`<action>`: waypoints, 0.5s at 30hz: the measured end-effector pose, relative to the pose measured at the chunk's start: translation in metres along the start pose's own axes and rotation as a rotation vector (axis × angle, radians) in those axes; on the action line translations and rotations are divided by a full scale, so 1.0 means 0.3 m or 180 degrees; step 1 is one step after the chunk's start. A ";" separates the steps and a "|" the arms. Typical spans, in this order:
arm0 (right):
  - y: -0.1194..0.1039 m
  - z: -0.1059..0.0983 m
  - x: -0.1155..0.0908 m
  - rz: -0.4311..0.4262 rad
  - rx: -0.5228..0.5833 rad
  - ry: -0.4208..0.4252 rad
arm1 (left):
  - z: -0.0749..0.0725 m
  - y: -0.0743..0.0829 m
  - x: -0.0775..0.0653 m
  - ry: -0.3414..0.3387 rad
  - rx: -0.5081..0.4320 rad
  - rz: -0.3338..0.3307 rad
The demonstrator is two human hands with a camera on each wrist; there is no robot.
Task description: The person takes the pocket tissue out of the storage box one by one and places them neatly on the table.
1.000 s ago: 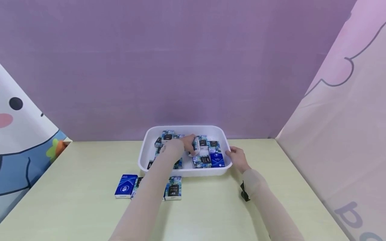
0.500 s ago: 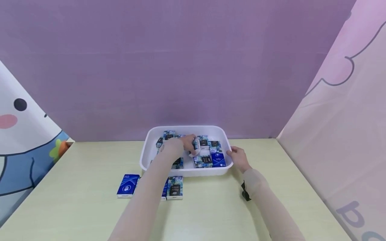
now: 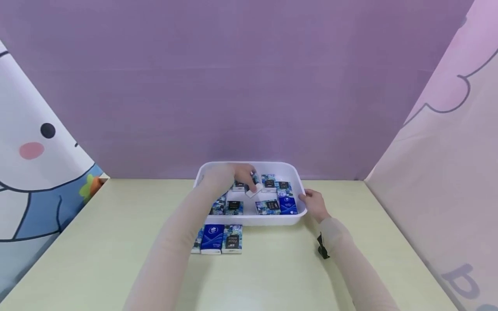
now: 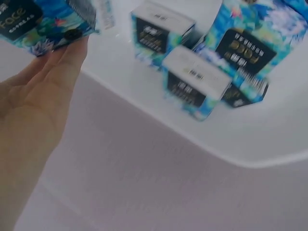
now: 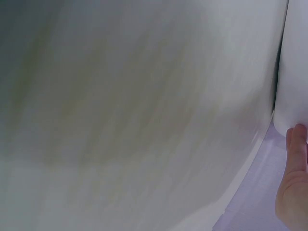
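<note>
In the head view my left hand [image 3: 244, 173] holds a floral blue pocket tissue pack [image 3: 254, 190] inside the white tray [image 3: 250, 220]. The pack is tilted, its white end facing me. The left wrist view shows the hand [image 4: 41, 101] with its fingers behind the pack [image 4: 48, 21] and a black "Face" label on the front. My right hand [image 3: 316, 205] grips the tray's right rim. In the right wrist view its fingertips meet the tray's outer wall [image 5: 294, 72]. Several similar packs [image 3: 267, 207] lie in the tray, one solid blue [image 3: 288, 206].
A row of packs, including a dark blue one [image 3: 212, 237] and a floral one [image 3: 232, 239], lies on the pale table [image 3: 272, 276] before the tray. My left forearm [image 3: 175, 242] covers part of that row. A purple cloth backdrop [image 3: 249, 86] rises behind the tray.
My left hand has shifted slightly left within the tray and the held pack has tilted. The left forearm now hides the row's left end. The head view has swung left; the right hand stays at the rim.
</note>
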State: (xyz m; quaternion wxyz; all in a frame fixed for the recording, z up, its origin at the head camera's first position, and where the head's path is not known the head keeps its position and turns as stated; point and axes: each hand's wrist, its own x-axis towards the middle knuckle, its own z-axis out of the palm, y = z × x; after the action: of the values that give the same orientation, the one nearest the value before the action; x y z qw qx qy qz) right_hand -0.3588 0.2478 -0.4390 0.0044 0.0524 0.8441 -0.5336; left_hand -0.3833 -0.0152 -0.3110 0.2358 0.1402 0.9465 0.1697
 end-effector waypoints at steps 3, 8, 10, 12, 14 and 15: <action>0.005 -0.004 0.008 -0.0027 -0.0008 0.0017 | -0.023 0.015 -0.015 -0.0027 0.0250 0.0166; 0.015 -0.013 0.018 -0.0013 -0.0029 0.0015 | -0.037 0.036 -0.035 -0.0120 0.0400 0.0373; 0.017 -0.019 0.023 -0.0002 -0.0032 0.0016 | -0.032 0.046 -0.049 -0.0152 0.0441 0.0457; 0.018 -0.026 0.027 0.0000 -0.0041 0.0020 | -0.024 0.055 -0.067 -0.0149 0.0476 0.0563; 0.020 -0.033 0.033 -0.0039 -0.0084 0.0019 | -0.015 0.063 -0.090 -0.0117 0.0565 0.0669; 0.020 -0.036 0.036 -0.0039 -0.0093 0.0019 | -0.010 0.067 -0.102 -0.0094 0.0606 0.0713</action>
State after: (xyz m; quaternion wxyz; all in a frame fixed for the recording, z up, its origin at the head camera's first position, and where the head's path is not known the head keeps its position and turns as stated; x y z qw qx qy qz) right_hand -0.3684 0.2611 -0.4405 -0.0006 0.0487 0.8521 -0.5211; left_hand -0.3552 -0.0084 -0.2886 0.2149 0.2691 0.9332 0.1023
